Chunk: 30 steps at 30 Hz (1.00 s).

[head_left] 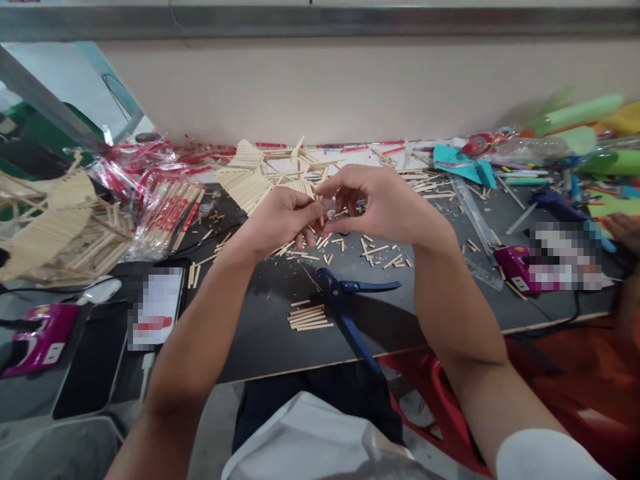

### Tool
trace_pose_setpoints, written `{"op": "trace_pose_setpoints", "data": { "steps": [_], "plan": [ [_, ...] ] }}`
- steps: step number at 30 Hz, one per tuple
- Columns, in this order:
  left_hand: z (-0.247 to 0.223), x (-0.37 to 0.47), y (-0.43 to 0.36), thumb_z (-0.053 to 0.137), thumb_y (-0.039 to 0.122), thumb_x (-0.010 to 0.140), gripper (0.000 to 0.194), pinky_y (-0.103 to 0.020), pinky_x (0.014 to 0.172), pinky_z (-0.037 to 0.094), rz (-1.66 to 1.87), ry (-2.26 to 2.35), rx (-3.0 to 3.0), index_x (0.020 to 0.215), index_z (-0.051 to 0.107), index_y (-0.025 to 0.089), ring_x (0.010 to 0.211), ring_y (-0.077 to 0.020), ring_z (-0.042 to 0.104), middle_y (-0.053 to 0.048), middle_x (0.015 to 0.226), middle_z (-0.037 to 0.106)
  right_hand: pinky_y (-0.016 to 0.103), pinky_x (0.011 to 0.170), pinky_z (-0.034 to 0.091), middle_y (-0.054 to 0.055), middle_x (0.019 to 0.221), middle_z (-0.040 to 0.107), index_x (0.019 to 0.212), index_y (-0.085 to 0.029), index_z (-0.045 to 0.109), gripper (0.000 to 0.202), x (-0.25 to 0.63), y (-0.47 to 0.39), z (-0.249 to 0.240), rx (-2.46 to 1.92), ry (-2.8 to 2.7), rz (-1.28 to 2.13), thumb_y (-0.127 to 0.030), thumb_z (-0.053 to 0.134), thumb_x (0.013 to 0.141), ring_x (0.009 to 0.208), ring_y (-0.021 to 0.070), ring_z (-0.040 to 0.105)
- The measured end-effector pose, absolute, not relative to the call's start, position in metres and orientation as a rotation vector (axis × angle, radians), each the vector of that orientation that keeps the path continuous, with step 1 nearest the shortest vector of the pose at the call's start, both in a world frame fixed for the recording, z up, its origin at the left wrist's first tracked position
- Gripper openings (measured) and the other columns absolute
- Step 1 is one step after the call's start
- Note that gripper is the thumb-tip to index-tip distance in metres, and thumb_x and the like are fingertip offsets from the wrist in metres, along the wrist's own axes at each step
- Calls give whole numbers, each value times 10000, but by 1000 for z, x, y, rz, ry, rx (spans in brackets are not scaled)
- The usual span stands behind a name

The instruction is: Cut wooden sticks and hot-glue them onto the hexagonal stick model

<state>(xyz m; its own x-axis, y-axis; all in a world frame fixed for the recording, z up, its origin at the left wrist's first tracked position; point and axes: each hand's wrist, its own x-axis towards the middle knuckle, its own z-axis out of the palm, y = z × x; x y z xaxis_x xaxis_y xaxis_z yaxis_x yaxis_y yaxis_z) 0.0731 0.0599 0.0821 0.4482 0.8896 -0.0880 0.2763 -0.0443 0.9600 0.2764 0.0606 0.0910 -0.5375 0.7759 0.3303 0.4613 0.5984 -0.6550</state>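
Note:
My left hand (285,219) and my right hand (387,203) meet above the middle of the dark table. A short pale wooden stick (321,215) shows between their fingertips, partly hidden. Left thumb and fingers pinch at it; right forefinger and thumb close on it from the other side, the remaining right fingers curled. Below lies a blue-handled cutter (345,307), its handles spread. Beside the cutter is a small row of cut sticks (310,319). Behind my hands stands a structure of glued wooden sticks (245,177).
Stick offcuts (383,257) litter the table. Left are another stick model (55,227), packaged sticks (167,210), a phone (93,357) and a magenta device (43,337). Right are a clear ruler (473,210), a glue gun (560,203) and another person's hand (625,230).

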Motion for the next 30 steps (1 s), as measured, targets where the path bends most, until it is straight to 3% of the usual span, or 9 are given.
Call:
{"op": "trace_pose_setpoints", "data": {
  "steps": [10,17,23,30],
  "plan": [
    [85,67,68,658,322,1017,406,-190,440,465,594,1106,1641,651,659,146,478,-112,626,-29,546,651,429,812,613,50,1028,755,1144,-257,723,437,265,72,92,-999,-2198,872,-407,875,762,876,240,712],
    [81,55,73,641,388,991,361,-256,513,450,678,1299,1934,723,721,161,481,-123,577,-35,605,686,436,881,596,74,1187,695,1284,-278,729,504,279,85,88,-1025,-2353,551,-415,817,807,980,264,676],
    [85,44,71,668,316,936,175,-322,784,490,816,1499,2249,867,764,187,745,-181,663,-33,797,763,571,1137,480,112,1378,621,1361,-281,704,606,287,112,67,-1000,-2439,512,-411,841,785,1296,359,579],
    [73,48,78,601,298,984,196,-395,931,493,678,1565,2448,1024,772,210,962,-258,678,-79,1007,758,524,1074,532,142,1442,571,1384,-252,695,587,285,115,59,-980,-2447,594,-418,801,830,1258,340,588]
  ]
}}
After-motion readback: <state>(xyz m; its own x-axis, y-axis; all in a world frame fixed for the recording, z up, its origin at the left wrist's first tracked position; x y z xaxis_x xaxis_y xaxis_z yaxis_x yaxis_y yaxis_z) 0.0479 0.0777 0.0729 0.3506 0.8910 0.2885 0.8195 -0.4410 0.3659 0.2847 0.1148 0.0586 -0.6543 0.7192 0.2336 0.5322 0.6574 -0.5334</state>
